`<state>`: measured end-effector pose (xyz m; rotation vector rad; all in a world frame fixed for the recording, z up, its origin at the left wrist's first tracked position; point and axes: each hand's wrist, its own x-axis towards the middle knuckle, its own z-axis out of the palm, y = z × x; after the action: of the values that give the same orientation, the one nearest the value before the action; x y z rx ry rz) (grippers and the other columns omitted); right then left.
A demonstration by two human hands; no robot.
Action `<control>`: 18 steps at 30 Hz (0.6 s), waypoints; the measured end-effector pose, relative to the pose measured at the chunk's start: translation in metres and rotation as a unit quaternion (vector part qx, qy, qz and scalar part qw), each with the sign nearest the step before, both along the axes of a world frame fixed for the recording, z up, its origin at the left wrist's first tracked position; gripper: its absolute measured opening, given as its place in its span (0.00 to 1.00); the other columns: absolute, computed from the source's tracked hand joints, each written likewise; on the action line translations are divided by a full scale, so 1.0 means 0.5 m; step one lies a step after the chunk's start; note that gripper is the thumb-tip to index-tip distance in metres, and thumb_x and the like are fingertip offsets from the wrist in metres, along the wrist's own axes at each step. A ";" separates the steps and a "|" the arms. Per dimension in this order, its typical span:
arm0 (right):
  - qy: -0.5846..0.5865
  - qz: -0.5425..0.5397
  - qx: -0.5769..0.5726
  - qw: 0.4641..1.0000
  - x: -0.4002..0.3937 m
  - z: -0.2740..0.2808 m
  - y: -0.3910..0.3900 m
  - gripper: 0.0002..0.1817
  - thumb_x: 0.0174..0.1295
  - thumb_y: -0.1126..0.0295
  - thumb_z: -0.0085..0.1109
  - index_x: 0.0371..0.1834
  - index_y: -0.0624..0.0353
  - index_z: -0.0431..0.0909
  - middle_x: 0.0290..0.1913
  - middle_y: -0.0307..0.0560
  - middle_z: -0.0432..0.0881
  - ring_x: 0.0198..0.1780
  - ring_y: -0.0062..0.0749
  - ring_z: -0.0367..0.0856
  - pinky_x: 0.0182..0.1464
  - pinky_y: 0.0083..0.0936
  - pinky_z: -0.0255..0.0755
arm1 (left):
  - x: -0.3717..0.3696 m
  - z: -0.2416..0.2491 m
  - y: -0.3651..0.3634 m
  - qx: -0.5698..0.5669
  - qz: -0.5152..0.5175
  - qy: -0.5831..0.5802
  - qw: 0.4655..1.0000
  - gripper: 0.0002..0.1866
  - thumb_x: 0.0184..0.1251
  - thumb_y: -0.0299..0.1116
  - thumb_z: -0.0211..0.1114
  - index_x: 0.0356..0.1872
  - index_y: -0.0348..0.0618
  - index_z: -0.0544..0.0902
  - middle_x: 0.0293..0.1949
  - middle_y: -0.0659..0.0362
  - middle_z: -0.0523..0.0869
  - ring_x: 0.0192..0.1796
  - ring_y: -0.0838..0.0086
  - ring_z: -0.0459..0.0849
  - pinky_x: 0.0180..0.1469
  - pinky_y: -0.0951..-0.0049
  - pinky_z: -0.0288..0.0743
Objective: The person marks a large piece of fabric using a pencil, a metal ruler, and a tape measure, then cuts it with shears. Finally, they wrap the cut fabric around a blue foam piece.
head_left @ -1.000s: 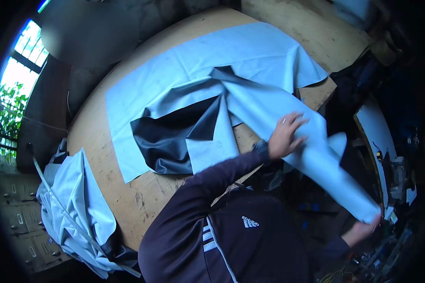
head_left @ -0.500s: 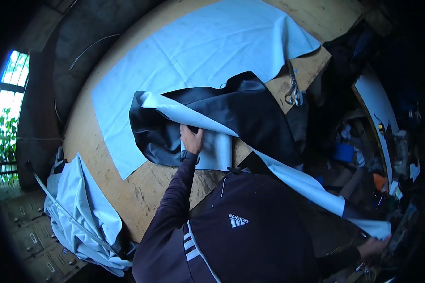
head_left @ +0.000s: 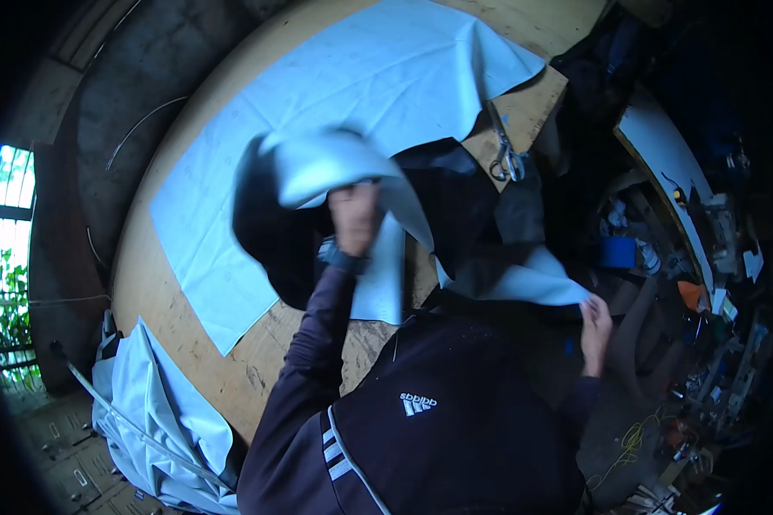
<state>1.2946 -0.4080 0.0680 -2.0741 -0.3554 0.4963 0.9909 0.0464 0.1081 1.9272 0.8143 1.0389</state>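
My left hand (head_left: 355, 219), smeared by motion, is closed on a fold of a black sheet with a pale backing (head_left: 449, 184), which looks like leatherette. The fold stands raised and blurred around the fingers. To the right, my right hand (head_left: 595, 330) pinches the pale end of the same sheet, past the table's front edge. Beneath and behind the black sheet, a large pale sheet (head_left: 318, 94) lies creased across the wooden table (head_left: 296, 356). A pair of scissors (head_left: 507, 159) rests near the table's right corner.
A crumpled pale sheet (head_left: 150, 412) hangs at the lower left beside the table. Cluttered tools and a blue container (head_left: 617, 252) are on the right, near a leaning white panel (head_left: 661, 154). A barred window (head_left: 10, 223) is at the far left.
My right hand has come inward and up from the far lower right, bringing the sheet's end closer. My left hand has lifted the fold higher. The view has shifted slightly.
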 end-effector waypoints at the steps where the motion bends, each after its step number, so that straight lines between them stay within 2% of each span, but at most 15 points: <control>1: 0.024 0.053 0.054 0.997 -0.044 0.054 0.072 0.23 0.72 0.70 0.67 0.66 0.70 0.77 0.59 0.55 0.85 0.60 0.33 0.84 0.65 0.30 0.76 | 0.089 0.089 -0.079 -0.237 -0.088 -0.126 0.959 0.09 0.69 0.29 0.69 0.44 0.35 0.86 0.41 0.52 0.90 0.43 0.65 0.87 0.47 0.60 0.79; 2: 0.047 0.075 0.089 0.992 -0.092 0.100 0.133 0.25 0.69 0.70 0.70 0.66 0.71 0.77 0.59 0.56 0.85 0.60 0.35 0.84 0.66 0.31 0.75 | 0.139 0.125 -0.142 -0.223 -0.235 -0.065 0.944 0.13 0.74 0.35 0.67 0.50 0.36 0.85 0.45 0.60 0.88 0.45 0.75 0.84 0.50 0.66 0.78; 3: -0.030 0.122 0.077 0.989 -0.135 0.113 0.155 0.28 0.65 0.70 0.73 0.67 0.69 0.76 0.58 0.55 0.86 0.59 0.41 0.85 0.65 0.33 0.76 | 0.175 0.177 -0.219 -0.136 -0.338 -0.007 0.931 0.14 0.72 0.36 0.68 0.50 0.37 0.85 0.45 0.54 0.89 0.46 0.68 0.86 0.51 0.63 0.79; 4: -0.165 0.174 0.047 0.970 -0.165 0.150 0.175 0.30 0.63 0.70 0.74 0.68 0.65 0.76 0.60 0.54 0.85 0.61 0.44 0.84 0.67 0.36 0.74 | 0.198 0.190 -0.286 -0.045 -0.425 0.017 0.904 0.13 0.71 0.36 0.68 0.50 0.38 0.85 0.45 0.51 0.88 0.47 0.62 0.86 0.52 0.60 0.79; 5: -0.089 0.166 0.134 0.973 -0.200 0.141 0.131 0.24 0.69 0.67 0.70 0.67 0.59 0.78 0.58 0.48 0.86 0.59 0.36 0.84 0.64 0.32 0.76 | 0.232 0.204 -0.360 0.057 -0.524 0.024 0.850 0.13 0.69 0.35 0.68 0.50 0.39 0.86 0.46 0.48 0.88 0.48 0.56 0.86 0.53 0.57 0.79; 7: -0.030 0.115 0.188 0.975 -0.283 0.136 0.051 0.24 0.69 0.68 0.70 0.66 0.60 0.78 0.59 0.48 0.85 0.60 0.36 0.83 0.64 0.33 0.76 | 0.241 0.247 -0.491 0.097 -0.677 -0.037 0.728 0.13 0.68 0.34 0.68 0.50 0.40 0.86 0.48 0.45 0.87 0.51 0.49 0.85 0.55 0.54 0.79; 8: -0.027 0.079 0.208 0.975 -0.310 0.134 0.014 0.23 0.69 0.68 0.70 0.66 0.60 0.78 0.59 0.48 0.84 0.60 0.36 0.83 0.64 0.33 0.76 | 0.237 0.202 -0.553 0.114 -0.680 -0.056 0.722 0.12 0.65 0.33 0.67 0.48 0.45 0.88 0.42 0.48 0.89 0.45 0.50 0.87 0.49 0.53 0.80; 10: -0.027 -0.002 0.267 0.963 -0.368 0.141 -0.048 0.23 0.68 0.69 0.69 0.65 0.61 0.79 0.60 0.48 0.83 0.61 0.36 0.82 0.64 0.33 0.76 | 0.225 0.205 -0.606 -0.034 -0.783 0.038 0.620 0.09 0.66 0.30 0.68 0.44 0.41 0.89 0.40 0.49 0.89 0.41 0.54 0.88 0.49 0.58 0.81; 11: -0.037 -0.054 0.301 0.952 -0.400 0.152 -0.081 0.22 0.68 0.69 0.69 0.64 0.62 0.79 0.60 0.48 0.83 0.61 0.36 0.82 0.64 0.34 0.76 | 0.203 0.199 -0.627 -0.159 -0.777 0.058 0.606 0.08 0.68 0.31 0.67 0.41 0.38 0.89 0.38 0.51 0.90 0.40 0.58 0.89 0.49 0.59 0.81; 13: -0.066 -0.149 0.368 0.916 -0.453 0.177 -0.154 0.22 0.68 0.70 0.68 0.64 0.63 0.80 0.60 0.48 0.82 0.62 0.37 0.82 0.64 0.34 0.76 | 0.182 0.117 -0.642 -0.296 -0.759 0.081 0.575 0.15 0.73 0.34 0.63 0.51 0.32 0.86 0.49 0.52 0.89 0.51 0.62 0.87 0.56 0.60 0.79; 15: -0.110 -0.223 0.428 0.869 -0.522 0.204 -0.220 0.21 0.67 0.71 0.68 0.63 0.64 0.81 0.61 0.48 0.80 0.63 0.37 0.81 0.64 0.35 0.76 | 0.183 0.014 -0.688 -0.457 -0.678 -0.004 0.575 0.20 0.76 0.39 0.60 0.58 0.33 0.83 0.56 0.50 0.87 0.59 0.60 0.84 0.60 0.56 0.78; 17: -0.141 -0.246 0.473 0.834 -0.589 0.248 -0.266 0.21 0.67 0.71 0.67 0.62 0.65 0.81 0.61 0.48 0.79 0.64 0.37 0.81 0.64 0.35 0.76 | 0.204 -0.007 -0.733 -0.569 -0.666 0.130 0.464 0.24 0.77 0.42 0.57 0.64 0.35 0.79 0.62 0.49 0.83 0.65 0.58 0.80 0.61 0.52 0.78; 18: -0.150 -0.247 0.488 0.824 -0.618 0.275 -0.291 0.21 0.66 0.72 0.67 0.61 0.66 0.81 0.61 0.48 0.79 0.64 0.37 0.80 0.64 0.35 0.76 | 0.181 -0.013 -0.797 -0.550 -0.559 0.193 0.589 0.20 0.76 0.37 0.55 0.54 0.29 0.81 0.49 0.48 0.88 0.47 0.62 0.88 0.53 0.60 0.82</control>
<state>0.9857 -0.5534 0.2057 -1.1344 -0.1705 -0.3125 1.0815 -0.3519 0.1016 1.0446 0.1396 -0.6417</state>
